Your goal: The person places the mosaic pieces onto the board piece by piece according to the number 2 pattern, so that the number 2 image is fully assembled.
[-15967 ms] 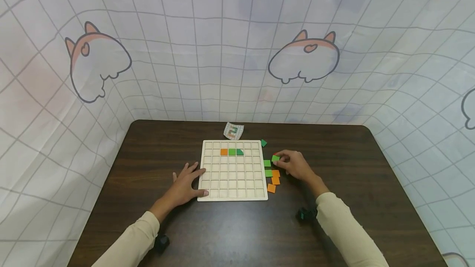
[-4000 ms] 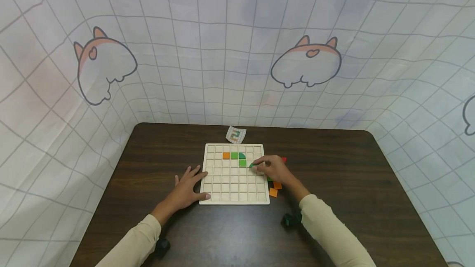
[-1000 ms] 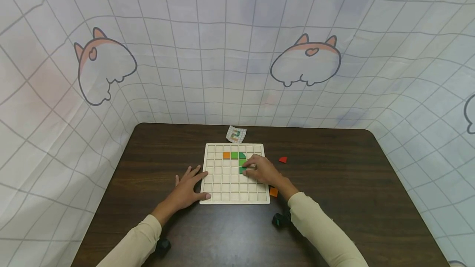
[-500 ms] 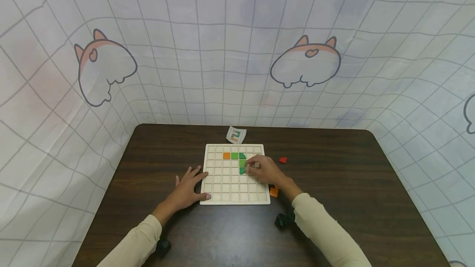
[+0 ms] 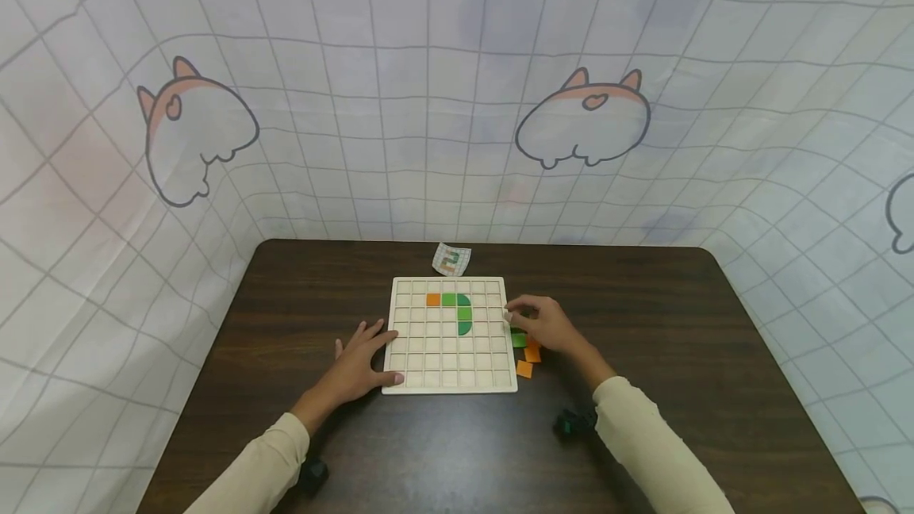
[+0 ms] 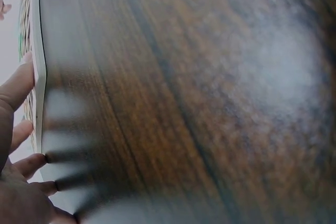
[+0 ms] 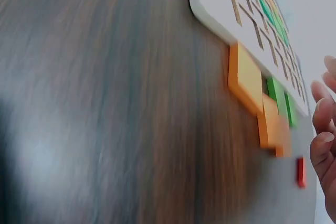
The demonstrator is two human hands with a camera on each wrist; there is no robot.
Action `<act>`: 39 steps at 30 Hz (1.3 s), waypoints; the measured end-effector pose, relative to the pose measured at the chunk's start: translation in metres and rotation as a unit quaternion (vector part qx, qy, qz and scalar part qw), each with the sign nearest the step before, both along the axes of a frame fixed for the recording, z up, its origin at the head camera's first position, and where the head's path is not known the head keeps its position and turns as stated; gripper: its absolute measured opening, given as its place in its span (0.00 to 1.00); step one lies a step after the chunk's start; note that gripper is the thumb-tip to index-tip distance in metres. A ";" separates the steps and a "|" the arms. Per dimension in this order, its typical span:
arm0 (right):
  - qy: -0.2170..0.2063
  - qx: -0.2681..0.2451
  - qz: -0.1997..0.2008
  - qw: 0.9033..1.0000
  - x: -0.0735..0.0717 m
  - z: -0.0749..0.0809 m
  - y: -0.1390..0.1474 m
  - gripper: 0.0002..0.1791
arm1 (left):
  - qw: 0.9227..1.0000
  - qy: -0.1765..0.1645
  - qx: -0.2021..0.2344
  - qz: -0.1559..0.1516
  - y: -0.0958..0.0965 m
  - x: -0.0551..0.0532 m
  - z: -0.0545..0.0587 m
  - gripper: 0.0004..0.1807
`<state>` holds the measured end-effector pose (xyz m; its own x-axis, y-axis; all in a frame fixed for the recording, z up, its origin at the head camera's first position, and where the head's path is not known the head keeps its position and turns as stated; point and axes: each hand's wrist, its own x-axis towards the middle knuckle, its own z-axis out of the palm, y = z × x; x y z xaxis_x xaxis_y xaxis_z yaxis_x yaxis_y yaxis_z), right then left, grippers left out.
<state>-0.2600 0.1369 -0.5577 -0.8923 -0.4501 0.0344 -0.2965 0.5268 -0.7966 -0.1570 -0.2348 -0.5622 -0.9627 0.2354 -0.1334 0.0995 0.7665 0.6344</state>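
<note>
A cream grid board (image 5: 421,357) lies on the table. An orange square tile (image 5: 433,300), a green square tile (image 5: 449,300) and a dark green rounded tile (image 5: 463,300) form a row in it. Below the rounded one sit another green square (image 5: 465,313) and a second rounded tile (image 5: 465,328). My left hand (image 5: 351,363) spreads straight fingers along the board's left edge, thumb on the rim. At the right edge hovers my right hand (image 5: 550,326), fingers loosely bent; the right wrist view shows nothing between them. Beneath and beside it lie loose green tiles (image 5: 519,339) and orange tiles (image 5: 531,352).
A small pattern card (image 5: 451,259) lies behind the board. On the table to the right is a red tile (image 7: 301,172), hidden by my right hand in the head view. A white grid-patterned curtain (image 5: 400,141) surrounds the dark wooden table (image 5: 643,308).
Since four seconds ago, the second dark green rounded tile has gone into the board, below the green square. My right hand has let go of it and moved right. The left hand stays put.
</note>
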 end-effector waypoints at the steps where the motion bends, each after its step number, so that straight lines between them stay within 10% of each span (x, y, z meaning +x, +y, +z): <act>1: 0.001 0.001 -0.003 1.000 0.000 -0.001 0.004 0.12 | 1.000 0.000 0.000 0.001 0.000 0.000 0.000 0.45; 39: 0.000 0.127 -0.008 0.992 -0.011 -0.008 0.014 0.20 | 1.000 -0.011 0.003 -0.003 0.000 -0.001 0.000 0.45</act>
<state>-0.2710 0.1509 -0.5661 -0.8998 -0.4291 -0.0787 -0.2853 0.7153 -0.6380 -0.1584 -0.2346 -0.5621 -0.9582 0.2418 -0.1528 0.0901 0.7621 0.6411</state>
